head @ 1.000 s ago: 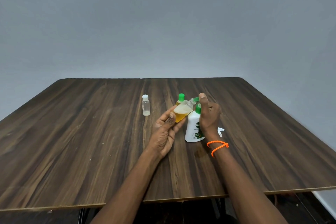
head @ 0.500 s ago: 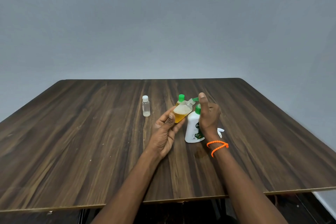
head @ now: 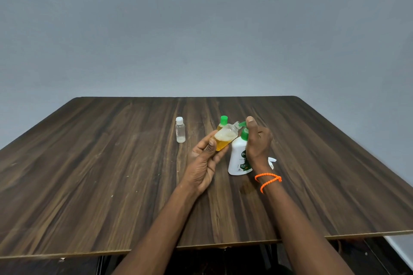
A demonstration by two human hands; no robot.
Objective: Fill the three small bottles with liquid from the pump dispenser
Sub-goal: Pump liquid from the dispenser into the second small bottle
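Two hands work close together over the desk (head: 93, 181). The left hand (head: 204, 163) pinches a small open bottle (head: 224, 138) between thumb and fingers, tilted so its neck points right, toward the green nozzle of the dispenser (head: 239, 158). The right hand (head: 257, 140) curls over the pump head, thumb on top; the dispenser stands on the desk just under it. The held bottle looks roughly half full of amber liquid with froth above.

Beyond the left hand's fingertips a green-capped bottle (head: 222, 124) stands, partly hidden by the held one and seemingly filled already. Left of it, well apart from both hands, a clear bottle (head: 180, 133) with a white cap shows only a little pale liquid at its base. Just right of the right wrist lies something small and white (head: 271, 161), perhaps the loose cap.

To do this step well, keep the neck right against the nozzle tip, press in short, slow strokes so froth can settle, and ease the bottle upright as the level rises. Whether the neck actually touches the nozzle I cannot tell.
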